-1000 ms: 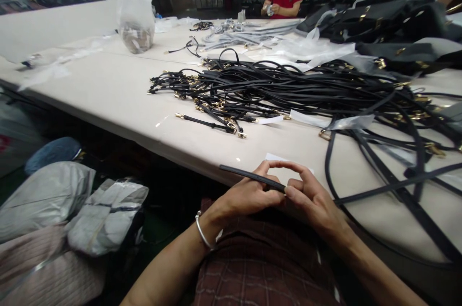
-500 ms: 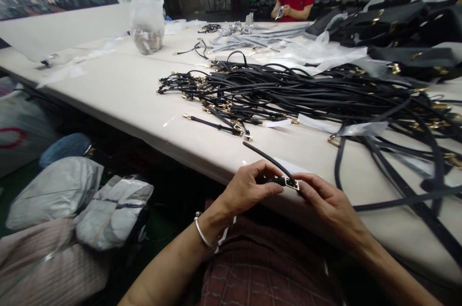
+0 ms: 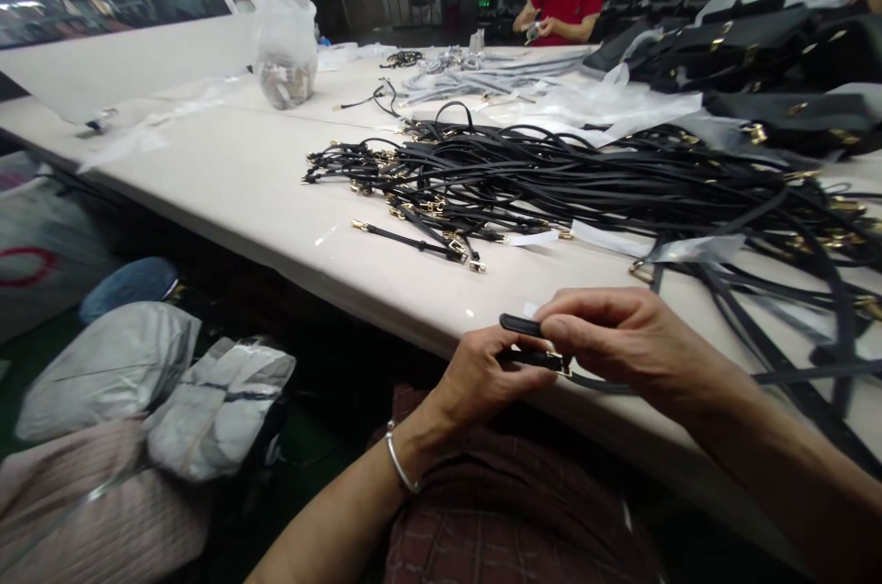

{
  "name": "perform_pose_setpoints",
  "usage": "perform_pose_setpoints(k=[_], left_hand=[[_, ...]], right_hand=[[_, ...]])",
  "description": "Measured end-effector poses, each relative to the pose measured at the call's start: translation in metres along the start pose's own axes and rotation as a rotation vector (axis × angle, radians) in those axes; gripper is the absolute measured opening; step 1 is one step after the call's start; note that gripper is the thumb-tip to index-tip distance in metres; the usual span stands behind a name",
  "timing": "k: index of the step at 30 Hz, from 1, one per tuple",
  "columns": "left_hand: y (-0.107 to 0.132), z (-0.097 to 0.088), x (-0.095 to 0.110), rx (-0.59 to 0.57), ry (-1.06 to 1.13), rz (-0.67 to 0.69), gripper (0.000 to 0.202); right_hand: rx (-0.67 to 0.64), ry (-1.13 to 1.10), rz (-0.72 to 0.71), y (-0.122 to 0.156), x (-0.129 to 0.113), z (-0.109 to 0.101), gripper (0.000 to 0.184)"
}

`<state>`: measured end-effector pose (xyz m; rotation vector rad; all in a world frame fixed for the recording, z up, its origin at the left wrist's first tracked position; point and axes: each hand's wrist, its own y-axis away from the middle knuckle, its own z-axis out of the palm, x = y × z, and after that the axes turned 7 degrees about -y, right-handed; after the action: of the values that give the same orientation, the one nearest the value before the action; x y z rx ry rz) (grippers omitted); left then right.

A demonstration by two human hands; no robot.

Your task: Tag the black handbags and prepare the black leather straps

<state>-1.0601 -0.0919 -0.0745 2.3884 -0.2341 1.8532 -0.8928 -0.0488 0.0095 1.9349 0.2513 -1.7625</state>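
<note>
Over the table's near edge, my left hand [image 3: 486, 373] pinches a black strap just beside its gold buckle [image 3: 566, 367]. My right hand [image 3: 616, 336], fingers closed, grips the free end of the black strap [image 3: 520, 324], whose rounded tip points left above my left fingers. The strap's longer part runs off to the right beneath my right hand. A short black strap with gold fittings [image 3: 410, 240] lies beyond my left hand. Behind it spreads a large heap of black straps [image 3: 544, 166] with gold buckles and clasps.
Across the table [image 3: 227, 171], a person in a red top [image 3: 569, 1] handles something small. A translucent plastic bag [image 3: 284, 47] stands at the back left. Black bags [image 3: 744, 47] are piled at the right. Wrapped bundles [image 3: 103, 368] sit below the table's left edge.
My right hand has moved from beside the buckle up onto the strap's free end. That end, earlier slanting up and away, now lies lower and points left.
</note>
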Motion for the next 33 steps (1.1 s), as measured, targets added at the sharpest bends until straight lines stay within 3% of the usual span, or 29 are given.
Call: perform_pose_setpoints(k=[4,9,18,29,33], left_hand=[[0.002,-0.002,-0.008,0.059,0.126,-0.053,0.024],[0.003,-0.002,-0.018,0.091,0.228,-0.040,0.026],[0.004,0.000,-0.004,0.080,0.174,0.056,0.022],[0.008,-0.002,-0.002,0.130,0.113,0.064,0.023],[0.009,-0.005,0.002,0.131,0.112,0.060,0.022]], right_hand=[[0.106,0.165,0.000,0.007,0.014,-0.028,0.043],[0.069,0.307,-0.060,0.012,0.036,-0.043,0.046],[0.027,0.291,-0.026,0.005,0.045,-0.033,0.048],[0.159,0.142,0.049,0.009,0.062,-0.017,0.049],[0.138,0.161,0.023,0.009,0.059,-0.014,0.046]])
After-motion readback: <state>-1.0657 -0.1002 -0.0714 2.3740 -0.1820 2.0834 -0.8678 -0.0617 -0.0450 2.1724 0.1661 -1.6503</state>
